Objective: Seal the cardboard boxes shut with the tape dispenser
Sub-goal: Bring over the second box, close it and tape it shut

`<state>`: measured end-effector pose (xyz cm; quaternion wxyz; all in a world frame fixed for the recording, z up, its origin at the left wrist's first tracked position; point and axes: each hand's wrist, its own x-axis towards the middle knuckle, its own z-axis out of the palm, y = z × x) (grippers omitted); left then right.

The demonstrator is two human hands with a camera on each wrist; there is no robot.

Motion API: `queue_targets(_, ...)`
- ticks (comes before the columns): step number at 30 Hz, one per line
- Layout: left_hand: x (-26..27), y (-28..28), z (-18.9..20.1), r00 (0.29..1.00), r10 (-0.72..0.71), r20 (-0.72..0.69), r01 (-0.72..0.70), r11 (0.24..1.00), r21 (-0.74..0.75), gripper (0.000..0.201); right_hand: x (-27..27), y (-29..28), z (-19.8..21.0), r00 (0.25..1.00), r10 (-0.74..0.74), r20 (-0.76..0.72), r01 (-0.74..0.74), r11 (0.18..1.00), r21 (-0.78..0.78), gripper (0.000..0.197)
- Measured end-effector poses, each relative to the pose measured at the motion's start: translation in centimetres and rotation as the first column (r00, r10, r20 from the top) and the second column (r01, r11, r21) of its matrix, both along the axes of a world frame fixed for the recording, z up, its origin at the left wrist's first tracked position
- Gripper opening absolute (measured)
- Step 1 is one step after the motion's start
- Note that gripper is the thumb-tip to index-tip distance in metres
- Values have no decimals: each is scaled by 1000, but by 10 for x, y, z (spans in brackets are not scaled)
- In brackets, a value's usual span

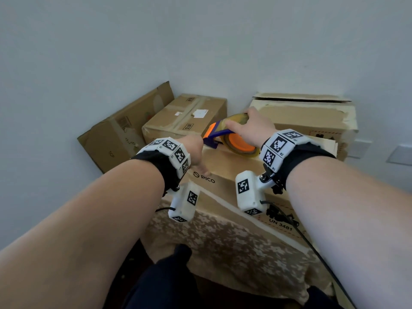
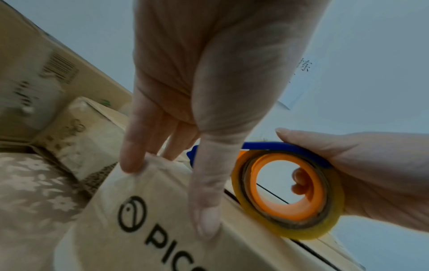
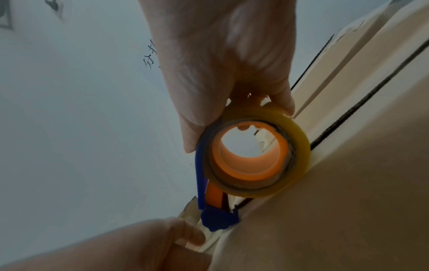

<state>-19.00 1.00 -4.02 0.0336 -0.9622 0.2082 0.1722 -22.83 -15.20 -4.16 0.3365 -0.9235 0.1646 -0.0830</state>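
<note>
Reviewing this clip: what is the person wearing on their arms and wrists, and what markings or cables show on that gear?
Both forearms are bare, no sleeves. Each wrist carries a black strap: the left wrist band and right wrist band are blocky white segments printed with black-and-white square fiducial tags. Under each hangs a white box-shaped camera, left camera and right camera, also tagged. A thin black cable trails from the right one.

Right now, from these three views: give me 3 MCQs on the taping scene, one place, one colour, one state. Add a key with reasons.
1. Where is the tape dispenser?
A. On top of the PICO box
B. On the floor
C. On the wall

2. Colour of the dispenser's inner hub?
A. Green
B. Orange
C. White

3. What is the left hand doing?
A. Hanging idle
B. Gripping the dispenser
C. Pressing on the box's corner

Key: A, the roll sits against the box top; B, the orange ring shows in both wrist views; C, its straight fingers lie on the cardboard, while the right hand grips the dispenser.
</note>
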Motion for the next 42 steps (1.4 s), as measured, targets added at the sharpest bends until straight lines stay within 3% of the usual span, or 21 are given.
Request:
queue_targets(3,9,-17,4,999,-25,20,25,1000,17,72,12,-18,2,999,-32,-1,32,999,-20,67)
queue_targets(8,19,-30,10,995,-53,-88,61,994,89,63,20,-40,2,997,-81,-15,82,995,54,64)
queue_targets(11,17,-29,7,991,-103,-90,111,989,96,71,21,-39,4,995,-91,-29,93,994,59,70)
queue_targets(15,13,-37,-3,977,-211,-42,214,967,135,95,22,-39,8,994,-88,-64,92,994,62,72)
queue_targets(23,21,-43,-2,972,-237,11,226,939,261,98,28,-45,7,997,-57,-47,61,994,94,52)
queue_targets(28,21,-49,-1,971,-237,18,219,922,320,102,27,-50,6,999,-22,-36,26,992,123,56)
queue_targets(31,19,-54,-1,981,-196,11,176,904,390,110,25,-52,5,1000,6,-29,-3,993,117,43)
queue_targets(42,21,-52,0,969,-247,17,222,898,381,99,-16,-79,16,1000,-13,-15,16,982,189,29)
